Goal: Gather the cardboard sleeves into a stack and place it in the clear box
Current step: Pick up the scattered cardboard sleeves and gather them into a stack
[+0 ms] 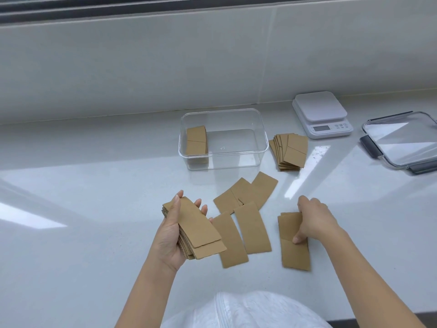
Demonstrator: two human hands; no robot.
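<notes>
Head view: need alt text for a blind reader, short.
A person's left hand holds a stack of cardboard sleeves while the right hand picks up sleeves from a white counter. Loose sleeves lie between; behind are a clear box with some sleeves inside, another pile, a scale and a lid.

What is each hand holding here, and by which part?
The left hand cradles a stack of sleeves along its long left edge. The right hand pinches the right edge of sleeves on the counter.
</notes>
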